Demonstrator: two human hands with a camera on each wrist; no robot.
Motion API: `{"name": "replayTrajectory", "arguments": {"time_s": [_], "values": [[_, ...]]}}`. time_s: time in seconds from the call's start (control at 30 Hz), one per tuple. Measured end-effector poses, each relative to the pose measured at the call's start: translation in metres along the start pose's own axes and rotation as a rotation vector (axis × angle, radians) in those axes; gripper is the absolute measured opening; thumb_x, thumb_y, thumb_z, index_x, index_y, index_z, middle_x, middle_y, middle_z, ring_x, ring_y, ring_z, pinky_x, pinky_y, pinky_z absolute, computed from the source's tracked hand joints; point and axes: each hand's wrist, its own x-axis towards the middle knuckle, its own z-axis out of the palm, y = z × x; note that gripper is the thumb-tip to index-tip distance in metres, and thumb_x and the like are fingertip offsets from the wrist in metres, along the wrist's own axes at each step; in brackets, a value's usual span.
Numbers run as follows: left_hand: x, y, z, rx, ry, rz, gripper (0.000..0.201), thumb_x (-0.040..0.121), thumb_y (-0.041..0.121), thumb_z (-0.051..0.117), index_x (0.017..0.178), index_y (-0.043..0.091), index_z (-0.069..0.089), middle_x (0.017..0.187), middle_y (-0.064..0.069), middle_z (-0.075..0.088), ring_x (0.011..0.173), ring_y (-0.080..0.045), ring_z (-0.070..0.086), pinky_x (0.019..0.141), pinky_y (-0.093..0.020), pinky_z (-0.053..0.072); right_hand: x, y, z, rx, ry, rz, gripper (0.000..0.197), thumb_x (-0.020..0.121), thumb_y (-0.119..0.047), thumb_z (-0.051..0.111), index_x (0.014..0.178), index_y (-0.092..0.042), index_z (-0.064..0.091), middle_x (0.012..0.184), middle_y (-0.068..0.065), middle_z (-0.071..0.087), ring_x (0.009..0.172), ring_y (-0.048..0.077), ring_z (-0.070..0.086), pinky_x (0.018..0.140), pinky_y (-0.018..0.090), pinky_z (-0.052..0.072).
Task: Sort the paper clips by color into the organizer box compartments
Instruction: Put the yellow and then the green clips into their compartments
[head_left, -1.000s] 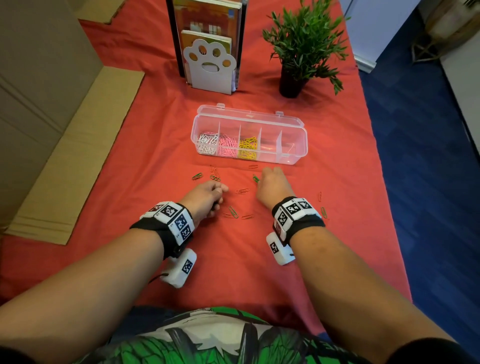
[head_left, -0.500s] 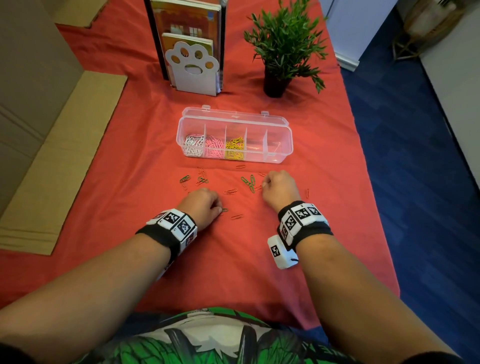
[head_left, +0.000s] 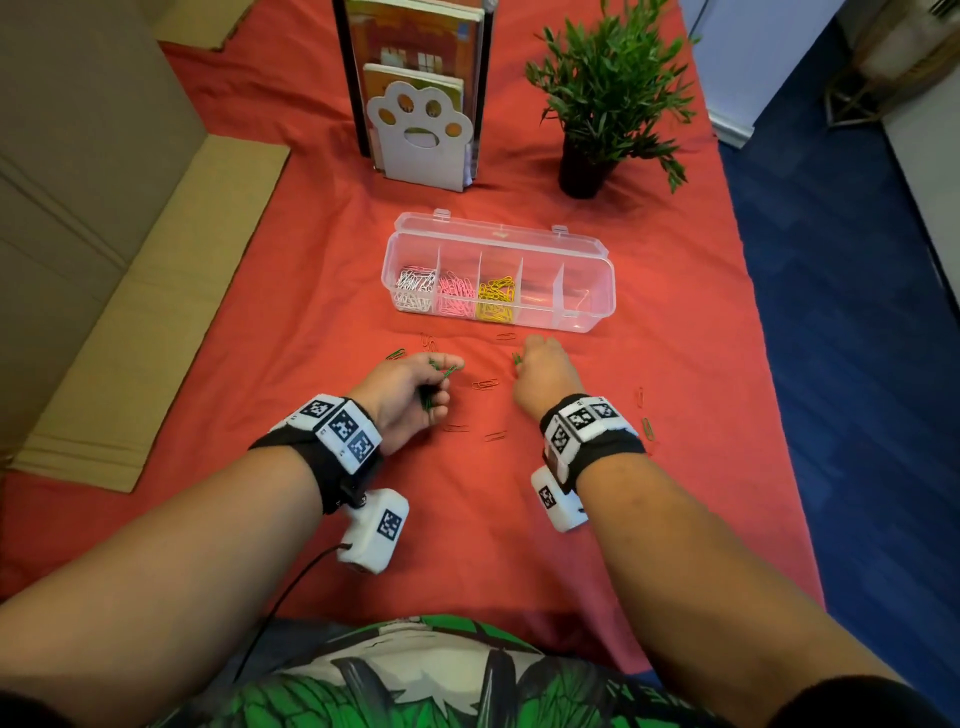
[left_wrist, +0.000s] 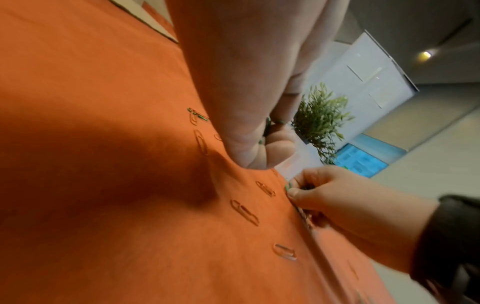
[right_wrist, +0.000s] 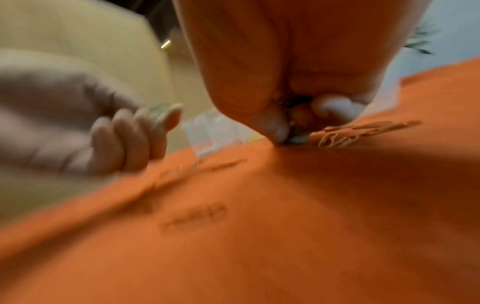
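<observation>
Black wristbands with white coded tags, white camera pods, green-white patterned shirt.

The box sits lid-open just beyond both hands, its top unblocked — two right compartments hold bare room. Loose clips dot the table between left hand and right hand. Bookend and plant stand well behind the box; cardboard lines the table's left edge.
</observation>
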Motion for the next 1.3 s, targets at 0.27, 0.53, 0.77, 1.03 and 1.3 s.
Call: {"name": "replayTrajectory", "arguments": {"time_s": [0.27,0.53,0.77,1.03,1.3], "values": [[0.006,0.015,0.018,-0.194,-0.062,-0.157,0.029,0.086,0.014,0.035,0.095,0.006,0.062,0.087,-0.009,0.066,0.072,-0.02,0.063,0.063,-0.027,0.056,-0.025,0.017,-0.04,1.626,-0.253,0.494,0.016,0.083,-0.007,0.041,0.083,-0.008,0.057,0.068,0.004,0.046,0.057,0.014,0.049,0.045,0.021,0.043],[0.011,0.044,0.053,-0.144,-0.092,-0.109,0.034,0.091,0.023,0.034,0.107,0.004,0.057,0.105,-0.015,0.063,0.09,-0.025,0.061,0.088,-0.038,0.048,-0.03,0.025,-0.064,1.848,-0.257,0.558,0.019,0.089,-0.012,0.042,0.082,-0.004,0.058,0.068,0.008,0.059,0.058,0.016,0.058,0.049,0.021,0.052],[0.019,0.094,0.099,-0.065,-0.09,-0.015,0.022,0.094,0.026,0.034,0.084,0.012,0.047,0.078,-0.005,0.05,0.073,-0.017,0.049,0.08,-0.029,0.045,-0.029,0.037,-0.077,1.77,-0.081,0.685,0.025,0.096,-0.003,0.034,0.089,-0.004,0.057,0.082,0.01,0.053,0.068,0.016,0.048,0.064,0.027,0.044],[0.032,0.104,0.111,0.104,0.11,0.176,0.014,0.085,0.016,0.048,0.071,0.016,0.05,0.067,0.001,0.05,0.065,-0.015,0.052,0.064,-0.026,0.048,-0.011,0.029,-0.088,1.428,0.109,0.531,0.039,0.088,0.015,0.023,0.084,-0.009,0.053,0.076,0.005,0.049,0.06,0.009,0.044,0.053,0.018,0.039],[0.039,0.083,0.011,0.75,0.79,0.451,0.045,0.088,0.011,0.045,0.133,0.013,0.045,0.139,-0.018,0.04,0.128,-0.032,0.04,0.109,-0.033,0.027,0.044,-0.015,-0.088,0.804,0.283,0.154,0.035,0.072,0.003,0.04,0.075,-0.023,0.064,0.099,0.012,0.063,0.088,0.024,0.06,0.08,0.019,0.047]]}}
